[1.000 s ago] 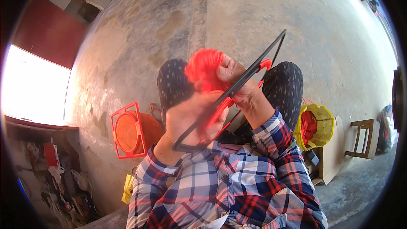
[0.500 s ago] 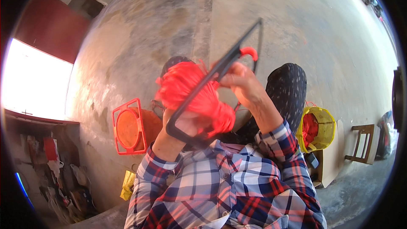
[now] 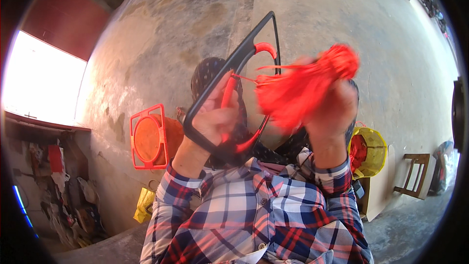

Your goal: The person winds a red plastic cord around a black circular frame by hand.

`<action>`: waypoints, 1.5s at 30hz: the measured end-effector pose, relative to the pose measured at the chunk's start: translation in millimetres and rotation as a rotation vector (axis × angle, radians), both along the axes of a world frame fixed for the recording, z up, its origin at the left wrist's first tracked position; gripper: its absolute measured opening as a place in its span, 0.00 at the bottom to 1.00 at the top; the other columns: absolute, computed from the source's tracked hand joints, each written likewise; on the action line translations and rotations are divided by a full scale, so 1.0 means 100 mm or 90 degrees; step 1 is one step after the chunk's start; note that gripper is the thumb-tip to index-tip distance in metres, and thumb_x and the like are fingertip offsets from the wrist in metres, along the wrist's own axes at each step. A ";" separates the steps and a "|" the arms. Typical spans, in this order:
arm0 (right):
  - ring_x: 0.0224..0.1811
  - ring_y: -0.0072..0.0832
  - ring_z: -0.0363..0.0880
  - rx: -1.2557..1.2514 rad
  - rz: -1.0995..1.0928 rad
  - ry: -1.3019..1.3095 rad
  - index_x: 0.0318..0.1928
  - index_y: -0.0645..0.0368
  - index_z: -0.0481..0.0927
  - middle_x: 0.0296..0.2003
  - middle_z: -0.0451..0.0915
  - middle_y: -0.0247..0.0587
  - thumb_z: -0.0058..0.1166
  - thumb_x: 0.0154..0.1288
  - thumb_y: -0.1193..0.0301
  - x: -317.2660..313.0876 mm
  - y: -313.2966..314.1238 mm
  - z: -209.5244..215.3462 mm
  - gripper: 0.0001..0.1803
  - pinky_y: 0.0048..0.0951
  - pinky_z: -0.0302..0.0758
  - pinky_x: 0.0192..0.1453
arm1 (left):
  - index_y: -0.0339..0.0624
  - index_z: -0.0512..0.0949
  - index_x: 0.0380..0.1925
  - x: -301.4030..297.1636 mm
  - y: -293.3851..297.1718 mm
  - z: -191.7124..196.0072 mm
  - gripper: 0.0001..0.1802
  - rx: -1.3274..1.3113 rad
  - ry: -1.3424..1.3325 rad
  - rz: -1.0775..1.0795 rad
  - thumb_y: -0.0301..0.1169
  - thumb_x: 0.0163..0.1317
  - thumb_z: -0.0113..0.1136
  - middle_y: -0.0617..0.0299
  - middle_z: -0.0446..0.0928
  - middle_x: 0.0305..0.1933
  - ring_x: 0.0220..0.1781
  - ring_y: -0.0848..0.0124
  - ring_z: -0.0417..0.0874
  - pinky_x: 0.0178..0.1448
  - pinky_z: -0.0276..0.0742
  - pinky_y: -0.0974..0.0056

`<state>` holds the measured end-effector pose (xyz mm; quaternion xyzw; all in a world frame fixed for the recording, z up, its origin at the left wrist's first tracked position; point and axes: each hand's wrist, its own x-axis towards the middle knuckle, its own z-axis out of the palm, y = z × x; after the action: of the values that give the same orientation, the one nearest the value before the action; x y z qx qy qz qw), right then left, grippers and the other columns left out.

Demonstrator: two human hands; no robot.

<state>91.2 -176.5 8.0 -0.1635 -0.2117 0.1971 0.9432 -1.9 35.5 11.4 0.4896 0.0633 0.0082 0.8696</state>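
Left hand (image 3: 218, 117) has a black-and-red angular frame (image 3: 238, 61), right hand (image 3: 336, 110) is clutching a kinda blurry bundle of red strands (image 3: 298, 88).

A workroom, whether domestic or commercial being unclear, is revealing itself through its concrete floor (image 3: 312, 14) and a yellow bin (image 3: 384, 159) that is holding red strands (image 3: 358, 150). Beside the bin, a piece of cardboard (image 3: 383, 195) is resting, and to the bin's right a wooden stool (image 3: 427, 178) is standing. Well to the bin's left, jumbled goods (image 3: 63, 190) are crowding a storage area.
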 end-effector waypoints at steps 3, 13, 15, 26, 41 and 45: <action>0.53 0.34 0.77 -0.088 -0.241 0.072 0.57 0.63 0.68 0.50 0.77 0.46 0.50 0.68 0.67 0.22 -0.17 -0.05 0.21 0.36 0.72 0.59 | 0.47 0.67 0.65 -0.05 0.04 -0.03 0.32 -0.079 0.020 0.008 0.30 0.59 0.64 0.59 0.73 0.36 0.23 0.77 0.67 0.18 0.57 0.77; 0.41 0.45 0.82 -0.896 -0.289 -0.422 0.48 0.64 0.71 0.36 0.80 0.53 0.65 0.57 0.65 -0.05 0.32 -0.84 0.24 0.38 0.76 0.44 | 0.36 0.73 0.53 -0.06 0.09 -0.02 0.22 -0.088 0.106 0.021 0.43 0.69 0.52 0.56 0.75 0.28 0.17 0.78 0.68 0.16 0.58 0.75; 0.42 0.40 0.82 -0.890 -0.229 -0.435 0.48 0.63 0.72 0.37 0.80 0.52 0.65 0.57 0.63 -0.02 0.44 -0.78 0.24 0.37 0.76 0.44 | 0.32 0.72 0.55 -0.03 0.07 0.03 0.24 -0.037 0.048 -0.097 0.43 0.69 0.52 0.55 0.76 0.31 0.18 0.78 0.68 0.16 0.59 0.74; 0.52 0.26 0.75 -0.192 0.258 -0.195 0.36 0.62 0.83 0.51 0.76 0.39 0.58 0.64 0.70 0.30 0.64 -0.12 0.08 0.27 0.71 0.57 | 0.38 0.68 0.58 -0.05 -0.36 0.25 0.33 -0.287 0.099 -0.192 0.56 0.69 0.41 0.48 0.76 0.39 0.27 0.64 0.77 0.22 0.68 0.68; 0.40 0.19 0.76 -0.205 0.246 0.034 0.56 0.60 0.71 0.41 0.79 0.31 0.66 0.57 0.72 -0.26 0.26 -0.35 0.27 0.24 0.73 0.46 | 0.37 0.68 0.59 -0.04 0.07 -0.30 0.26 -0.225 -0.185 -0.196 0.34 0.63 0.60 0.54 0.75 0.58 0.56 0.66 0.78 0.47 0.80 0.66; 0.53 0.27 0.77 -0.190 0.121 0.133 0.57 0.60 0.70 0.51 0.78 0.41 0.62 0.54 0.82 -0.30 0.37 -0.32 0.28 0.28 0.73 0.56 | 0.41 0.72 0.57 0.01 -0.20 0.00 0.21 0.087 -0.049 0.015 0.27 0.64 0.59 0.62 0.77 0.52 0.46 0.75 0.79 0.39 0.76 0.72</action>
<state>60.8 -139.0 -23.7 -0.2594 -0.0952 0.3307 0.9024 -0.8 15.2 11.1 0.5464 0.0353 0.0416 0.8358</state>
